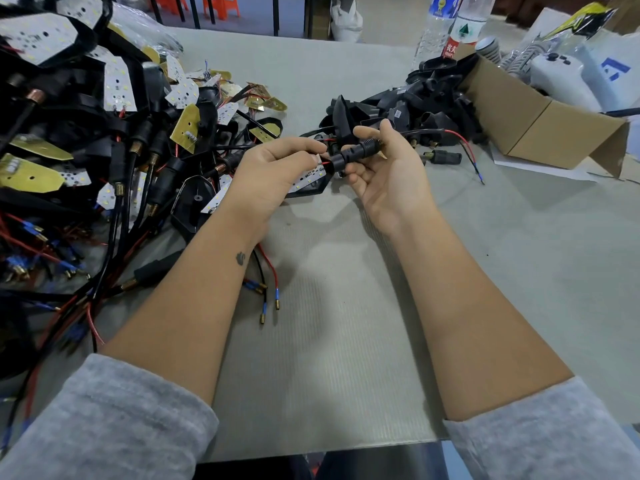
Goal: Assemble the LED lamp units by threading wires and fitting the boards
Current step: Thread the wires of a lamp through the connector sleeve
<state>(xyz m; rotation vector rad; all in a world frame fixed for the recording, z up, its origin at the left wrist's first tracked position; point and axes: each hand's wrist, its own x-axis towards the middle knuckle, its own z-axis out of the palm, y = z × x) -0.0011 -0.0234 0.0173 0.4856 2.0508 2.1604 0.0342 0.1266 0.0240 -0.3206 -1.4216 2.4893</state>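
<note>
Both hands are meeting above the middle of the grey tabletop [346, 323]. The right hand [388, 174] is gripping a black stem [356, 152], a ribbed tube lying roughly level with a brass-coloured threaded tip showing at its right end. The left hand [273, 174] is pinching a red wire [325, 163] right at the stem's left mouth, thumb and forefinger closing on it. Under the left fingers a white board [306, 180] dotted with small LEDs is hanging, and it is sitting against a black pointed housing [320, 185] just above the tabletop. Two more wires [268, 285], red and black with blue sleeves and brass ends, are trailing out below the left wrist. A pile [86, 133] of finished units, boards and cables is lying to the left, and a heap of black housings [415, 102] is sitting beyond the hands beside a cardboard box [540, 123]
</note>
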